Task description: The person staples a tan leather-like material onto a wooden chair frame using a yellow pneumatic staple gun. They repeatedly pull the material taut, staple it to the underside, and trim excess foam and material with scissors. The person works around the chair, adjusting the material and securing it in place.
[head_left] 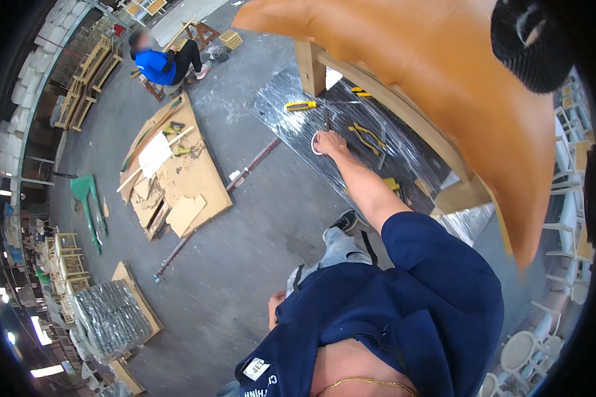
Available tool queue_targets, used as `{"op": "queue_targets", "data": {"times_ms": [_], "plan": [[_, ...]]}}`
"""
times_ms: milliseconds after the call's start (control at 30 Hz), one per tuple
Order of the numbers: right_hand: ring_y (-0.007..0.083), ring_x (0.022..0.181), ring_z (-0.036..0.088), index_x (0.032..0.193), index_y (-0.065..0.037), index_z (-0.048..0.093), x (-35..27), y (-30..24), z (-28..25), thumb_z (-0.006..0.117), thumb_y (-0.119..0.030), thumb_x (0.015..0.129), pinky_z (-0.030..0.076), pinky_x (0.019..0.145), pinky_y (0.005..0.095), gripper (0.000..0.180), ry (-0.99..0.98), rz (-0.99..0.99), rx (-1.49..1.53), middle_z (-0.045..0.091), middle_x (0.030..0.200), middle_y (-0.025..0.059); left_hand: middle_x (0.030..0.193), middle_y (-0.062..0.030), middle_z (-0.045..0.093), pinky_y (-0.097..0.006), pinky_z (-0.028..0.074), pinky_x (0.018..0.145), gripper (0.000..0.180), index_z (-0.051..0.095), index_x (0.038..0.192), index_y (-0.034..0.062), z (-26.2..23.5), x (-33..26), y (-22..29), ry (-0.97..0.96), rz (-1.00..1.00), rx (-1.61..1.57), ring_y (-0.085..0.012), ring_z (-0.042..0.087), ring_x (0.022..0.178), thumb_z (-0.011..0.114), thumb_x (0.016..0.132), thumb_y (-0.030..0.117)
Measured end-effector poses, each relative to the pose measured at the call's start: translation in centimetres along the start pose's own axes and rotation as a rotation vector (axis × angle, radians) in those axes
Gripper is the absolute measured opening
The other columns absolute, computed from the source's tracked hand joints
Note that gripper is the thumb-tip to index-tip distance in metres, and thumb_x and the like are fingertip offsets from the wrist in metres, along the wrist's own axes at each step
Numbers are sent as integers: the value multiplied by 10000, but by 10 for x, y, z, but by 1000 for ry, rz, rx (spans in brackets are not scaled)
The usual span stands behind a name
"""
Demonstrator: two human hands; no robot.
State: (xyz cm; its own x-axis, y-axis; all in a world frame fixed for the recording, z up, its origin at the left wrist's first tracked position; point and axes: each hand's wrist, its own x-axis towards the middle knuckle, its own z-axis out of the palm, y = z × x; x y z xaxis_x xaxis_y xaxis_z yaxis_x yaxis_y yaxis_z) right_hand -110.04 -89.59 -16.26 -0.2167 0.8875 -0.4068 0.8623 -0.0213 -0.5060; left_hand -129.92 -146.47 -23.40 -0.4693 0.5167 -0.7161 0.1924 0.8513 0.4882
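My right hand [331, 143] reaches out over a board wrapped in shiny clear film [278, 92]. Its fingers are closed around a white ring [315, 147] that looks like a roll of tape. Just beyond the fingers lies a narrow dark tool [326, 118]. A yellow-handled screwdriver [300, 106] rests on the film, and pliers with yellow handles [367, 135] lie right of the hand. My left hand [275, 309] hangs low beside my body, partly hidden by my shirt; its fingers cannot be made out.
Tan leather [430, 40] covers a wooden frame [311, 69] close on the right. On the left, a board [208, 205] carries wood scraps and tools. A person in blue [155, 65] sits farther off. A dark red bar [255, 162] lies on the floor; wrapped stacks [112, 314] stand lower left.
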Motion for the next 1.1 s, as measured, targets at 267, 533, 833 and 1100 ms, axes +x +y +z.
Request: {"op": "queue_targets", "data": {"times_ms": [267, 533, 833, 1100], "plan": [[216, 905, 693, 1281, -50, 412, -213, 88, 52, 755, -167, 877, 595, 792, 391, 543, -168, -260, 1545, 647, 1038, 128, 1039, -124, 718, -289, 525, 726, 386, 632, 1227, -40, 32, -52, -213, -88, 33, -532, -182, 676, 860, 642, 969, 248], [127, 679, 614, 1332, -25, 523, -505, 170, 72, 764, -157, 877, 510, 598, 304, 532, -177, 27, 1308, 577, 848, 9, 932, -94, 720, -304, 505, 657, 343, 679, 1122, -24, -13, -94, -168, -145, 154, -26, -181, 680, 817, 672, 950, 272], [102, 655, 571, 1445, -3, 451, -554, 273, 30, 765, -222, 880, 475, 585, 277, 683, 196, -58, 1206, 574, 826, 9, 1216, -164, 659, -393, 458, 1011, 303, 651, 1198, 10, 93, -235, 246, 46, 1203, 13, -295, 619, 1160, 666, 921, 130], [80, 692, 530, 1446, -13, 461, -614, 443, -45, 800, -177, 843, 471, 630, 260, 711, 258, -43, 1130, 540, 859, -21, 1459, -159, 490, -522, 290, 1166, 556, 618, 1312, 115, 289, -390, 441, 456, 1899, 154, -378, 377, 1411, 807, 792, 164]]}}
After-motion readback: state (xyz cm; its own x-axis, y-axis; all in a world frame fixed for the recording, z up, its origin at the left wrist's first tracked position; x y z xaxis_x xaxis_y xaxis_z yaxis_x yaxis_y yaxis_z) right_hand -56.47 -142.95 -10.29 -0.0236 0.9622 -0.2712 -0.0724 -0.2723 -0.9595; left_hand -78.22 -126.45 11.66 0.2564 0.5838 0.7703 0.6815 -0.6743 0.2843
